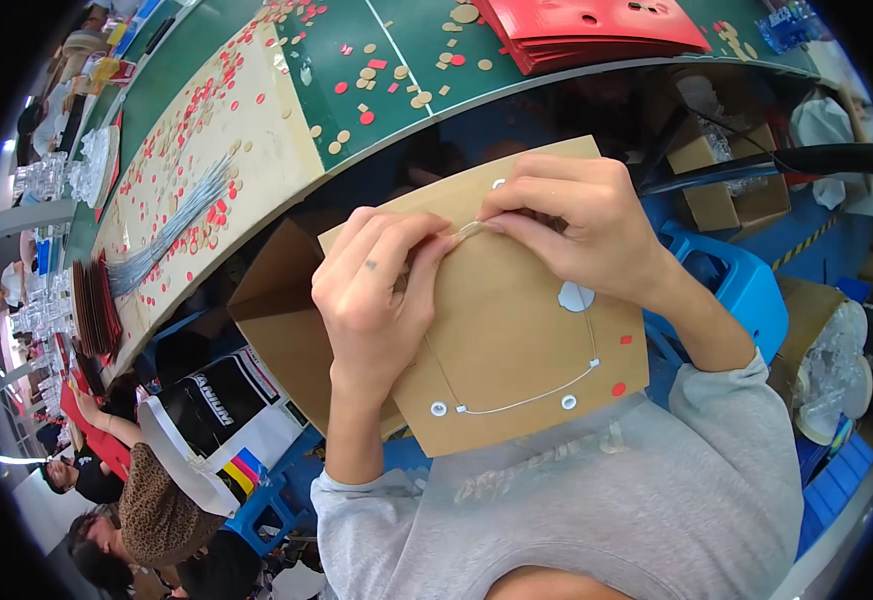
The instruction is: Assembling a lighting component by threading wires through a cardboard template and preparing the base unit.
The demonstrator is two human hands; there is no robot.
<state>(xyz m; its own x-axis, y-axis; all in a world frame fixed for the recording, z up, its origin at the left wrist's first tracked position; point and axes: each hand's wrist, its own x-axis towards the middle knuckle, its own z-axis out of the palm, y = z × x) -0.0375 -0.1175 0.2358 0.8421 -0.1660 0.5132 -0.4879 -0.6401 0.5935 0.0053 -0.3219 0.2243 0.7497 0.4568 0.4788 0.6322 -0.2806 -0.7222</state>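
A flat brown cardboard sheet [517, 340] lies tilted in front of my body. A thin pale cord [529, 404] runs across its lower part, with small white pieces where it bends. White ring eyelets [569, 402] sit near the sheet's edges. My left hand [377, 290] and my right hand [587, 220] meet near the sheet's upper edge. Each is closed, pinching a short pale strand of the cord between thumb and fingertips. A pale round patch [576, 296] shows beside my right wrist; what it is I cannot tell. Two small red pieces [619, 389] lie at the sheet's right edge.
Ahead stands a green table [387, 110] strewn with red and tan discs. It bears a stack of red sheets [597, 35] and a bundle of grey wires [172, 230]. An open carton [282, 300] is at left, a blue stool [732, 285] at right. Co-workers sit far left.
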